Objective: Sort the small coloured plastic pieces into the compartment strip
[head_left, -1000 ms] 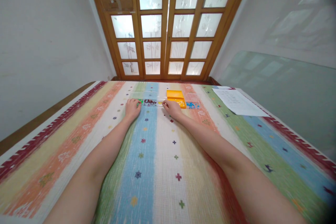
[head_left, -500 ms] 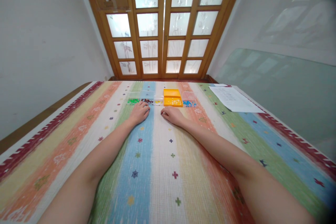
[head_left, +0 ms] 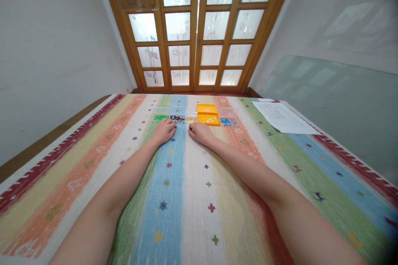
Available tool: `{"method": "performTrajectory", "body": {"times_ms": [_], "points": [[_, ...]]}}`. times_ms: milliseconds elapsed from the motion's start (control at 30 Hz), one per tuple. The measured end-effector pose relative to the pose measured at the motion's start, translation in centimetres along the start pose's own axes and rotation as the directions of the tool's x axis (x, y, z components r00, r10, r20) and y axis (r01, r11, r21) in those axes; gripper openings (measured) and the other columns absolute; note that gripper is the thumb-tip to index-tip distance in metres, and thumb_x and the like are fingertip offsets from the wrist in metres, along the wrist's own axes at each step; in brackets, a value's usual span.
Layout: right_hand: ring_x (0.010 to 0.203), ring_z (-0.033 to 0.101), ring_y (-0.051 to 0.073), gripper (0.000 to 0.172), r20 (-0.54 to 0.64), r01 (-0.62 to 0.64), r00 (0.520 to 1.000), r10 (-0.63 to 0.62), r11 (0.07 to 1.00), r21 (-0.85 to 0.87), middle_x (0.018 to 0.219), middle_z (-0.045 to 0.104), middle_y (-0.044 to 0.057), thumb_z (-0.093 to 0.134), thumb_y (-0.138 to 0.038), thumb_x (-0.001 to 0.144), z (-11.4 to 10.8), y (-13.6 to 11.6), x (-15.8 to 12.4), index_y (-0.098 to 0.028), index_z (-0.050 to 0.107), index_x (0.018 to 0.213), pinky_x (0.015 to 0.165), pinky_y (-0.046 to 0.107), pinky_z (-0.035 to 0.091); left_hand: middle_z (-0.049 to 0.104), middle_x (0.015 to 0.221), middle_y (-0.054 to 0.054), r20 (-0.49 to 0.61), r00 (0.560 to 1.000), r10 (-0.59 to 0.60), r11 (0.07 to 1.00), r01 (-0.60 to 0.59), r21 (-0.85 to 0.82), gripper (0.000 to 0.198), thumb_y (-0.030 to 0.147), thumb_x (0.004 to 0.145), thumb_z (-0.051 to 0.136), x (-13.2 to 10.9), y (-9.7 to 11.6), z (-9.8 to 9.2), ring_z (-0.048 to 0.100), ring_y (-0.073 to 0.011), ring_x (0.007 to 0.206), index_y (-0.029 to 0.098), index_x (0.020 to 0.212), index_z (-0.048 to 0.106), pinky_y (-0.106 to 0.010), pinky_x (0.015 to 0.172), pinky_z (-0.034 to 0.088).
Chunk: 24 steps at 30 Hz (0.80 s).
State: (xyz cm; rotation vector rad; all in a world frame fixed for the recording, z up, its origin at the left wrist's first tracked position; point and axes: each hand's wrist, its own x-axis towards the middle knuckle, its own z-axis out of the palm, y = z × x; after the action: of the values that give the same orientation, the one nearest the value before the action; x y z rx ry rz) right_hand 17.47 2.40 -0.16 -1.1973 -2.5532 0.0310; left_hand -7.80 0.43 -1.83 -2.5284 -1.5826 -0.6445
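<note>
My left hand (head_left: 164, 129) lies palm down on the striped cloth (head_left: 192, 198), fingers stretched toward a small clear box of dark beads (head_left: 177, 118). My right hand (head_left: 200, 130) rests beside it with its fingers curled in; whatever they may hold is hidden. Just beyond the fingertips runs a row of bead containers: green beads (head_left: 160, 118), a clear box with yellow beads (head_left: 190, 119), an orange tray (head_left: 207, 109) and blue beads (head_left: 228, 122). Neither hand touches a container.
A printed sheet of paper (head_left: 281, 116) lies at the far right of the cloth. Wooden doors with frosted panes (head_left: 199, 29) stand behind the table. A glass panel (head_left: 336, 103) leans against the right wall.
Both hands have drawn back from the bead boxes toward me and come to rest on the cloth. The view shifted slightly.
</note>
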Motion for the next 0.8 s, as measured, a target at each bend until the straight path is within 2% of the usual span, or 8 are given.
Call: {"method": "performTrajectory", "body": {"times_ms": [133, 267, 433, 533, 633, 800], "points": [[0.096, 0.063, 0.022, 0.022, 0.013, 0.14, 0.99, -0.14, 0.99, 0.012, 0.102, 0.072, 0.011, 0.056, -0.031, 0.104, -0.1, 1.2, -1.2, -0.018, 0.074, 0.101, 0.082, 0.029, 0.042, 0.069, 0.117, -0.009, 0.012, 1.0, 0.005, 1.0, -0.005, 0.005, 0.023, 0.029, 0.099, 0.054, 0.2, 0.3, 0.2, 0.055, -0.0298, 0.116, 0.026, 0.105, 0.076, -0.048, 0.108, 0.044], [0.096, 0.062, 0.021, 0.02, 0.019, 0.17, 0.985, -0.171, 0.983, 0.074, 0.101, 0.072, 0.01, 0.058, -0.029, 0.104, 0.1, 2.1, -1.4, -0.018, 0.074, 0.1, 0.083, 0.028, 0.041, 0.069, 0.117, -0.009, 0.031, 0.999, 0.013, 1.0, -0.013, -0.013, 0.024, 0.028, 0.099, 0.053, 0.2, 0.8, 0.2, 0.055, -0.0295, 0.116, 0.026, 0.107, 0.076, -0.048, 0.109, 0.043], [0.091, 0.064, 0.02, 0.019, -0.042, 0.084, 0.996, -0.077, 0.974, 0.211, 0.099, 0.074, 0.007, 0.057, -0.027, 0.104, 0.5, 1.9, 0.5, -0.019, 0.073, 0.1, 0.08, 0.027, 0.042, 0.069, 0.117, -0.008, 0.014, 1.0, 0.011, 0.999, -0.011, -0.03, 0.023, 0.027, 0.098, 0.054, 0.2, 0.8, 0.1, 0.055, -0.0292, 0.116, 0.027, 0.107, 0.075, -0.048, 0.108, 0.044], [0.093, 0.064, 0.02, 0.019, -0.128, 0.064, 0.991, -0.03, 0.962, 0.264, 0.101, 0.074, 0.007, 0.055, -0.027, 0.104, 0.2, 1.0, 3.0, -0.019, 0.073, 0.103, 0.082, 0.027, 0.043, 0.07, 0.116, -0.008, 0.01, 1.0, 0.021, 0.999, -0.021, -0.031, 0.022, 0.026, 0.098, 0.055, 0.2, 0.7, 0.1, 0.055, -0.0293, 0.115, 0.027, 0.107, 0.076, -0.047, 0.108, 0.044], [0.1, 0.064, 0.021, 0.021, -0.209, 0.027, 0.977, 0.035, 0.958, 0.285, 0.108, 0.074, 0.008, 0.051, -0.021, 0.103, -0.2, 0.0, 5.6, -0.019, 0.072, 0.106, 0.088, 0.028, 0.044, 0.07, 0.115, -0.008, 0.019, 0.999, 0.028, 0.999, -0.027, -0.027, 0.023, 0.026, 0.098, 0.054, 0.1, 0.6, 0.0, 0.056, -0.0293, 0.115, 0.027, 0.108, 0.076, -0.048, 0.108, 0.043], [0.104, 0.064, 0.022, 0.023, -0.145, -0.016, 0.988, 0.049, 0.976, 0.217, 0.114, 0.073, 0.01, 0.052, -0.022, 0.104, 0.3, -0.6, 7.2, -0.019, 0.073, 0.114, 0.09, 0.029, 0.045, 0.07, 0.115, -0.008, 0.02, 1.0, 0.02, 1.0, -0.02, -0.013, 0.024, 0.026, 0.098, 0.054, 0.1, 0.6, 0.0, 0.057, -0.029, 0.114, 0.026, 0.108, 0.076, -0.048, 0.108, 0.044]]}}
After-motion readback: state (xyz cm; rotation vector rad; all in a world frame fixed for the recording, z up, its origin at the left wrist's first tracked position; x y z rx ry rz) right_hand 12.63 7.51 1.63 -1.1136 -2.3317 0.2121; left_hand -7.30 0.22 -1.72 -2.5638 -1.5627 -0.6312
